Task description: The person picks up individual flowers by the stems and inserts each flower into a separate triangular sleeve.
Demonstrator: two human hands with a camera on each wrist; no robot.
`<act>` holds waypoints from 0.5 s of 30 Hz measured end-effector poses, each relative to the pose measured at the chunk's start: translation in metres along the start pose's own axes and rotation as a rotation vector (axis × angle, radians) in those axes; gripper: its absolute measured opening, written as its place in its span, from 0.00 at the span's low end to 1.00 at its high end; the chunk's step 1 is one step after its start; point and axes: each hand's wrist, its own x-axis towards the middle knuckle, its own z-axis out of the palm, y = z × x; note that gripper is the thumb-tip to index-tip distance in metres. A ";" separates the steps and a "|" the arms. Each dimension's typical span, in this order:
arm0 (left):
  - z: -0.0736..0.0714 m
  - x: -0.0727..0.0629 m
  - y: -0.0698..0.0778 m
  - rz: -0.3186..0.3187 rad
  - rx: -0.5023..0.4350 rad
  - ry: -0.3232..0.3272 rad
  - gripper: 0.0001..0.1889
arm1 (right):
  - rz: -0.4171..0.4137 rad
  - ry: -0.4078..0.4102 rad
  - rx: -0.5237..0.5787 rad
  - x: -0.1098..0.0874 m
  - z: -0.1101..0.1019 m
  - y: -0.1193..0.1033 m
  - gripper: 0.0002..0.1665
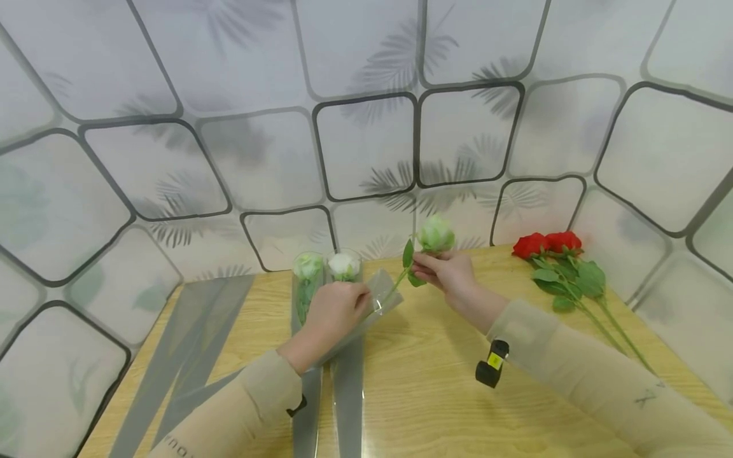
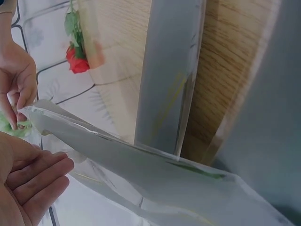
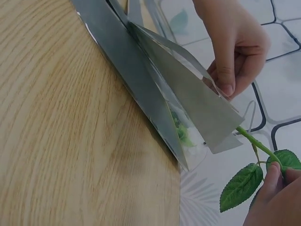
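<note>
Dark lettering [image 1: 179, 448] runs along the person's left sleeve [image 1: 243, 404], cut by the lower border of the head view; an O and a U seem legible, the rest not. The right sleeve [image 1: 595, 375] bears a dark mark [image 1: 649, 395] resembling an X. Whatever the yellow label [image 1: 495, 361] on the black wrist device [image 1: 487, 374] says is too small to read.

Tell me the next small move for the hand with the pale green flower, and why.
Probably the right hand should ease the pale green flower a little deeper into the grey-and-clear sleeve: the stem already enters its open end, the leaves sit outside, and the left hand holds the sleeve near that end.
</note>
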 end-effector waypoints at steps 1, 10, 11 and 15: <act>0.000 0.000 0.000 -0.002 0.000 0.001 0.10 | 0.000 0.000 0.005 -0.001 0.001 0.000 0.16; -0.001 0.005 0.000 -0.012 0.012 0.008 0.07 | 0.028 -0.007 0.011 -0.006 0.013 0.012 0.18; -0.002 0.005 0.001 -0.012 0.016 0.008 0.07 | 0.032 -0.007 0.004 -0.007 0.014 0.014 0.18; -0.003 0.007 0.002 -0.013 0.031 0.008 0.05 | 0.030 -0.007 -0.025 -0.009 0.020 0.019 0.18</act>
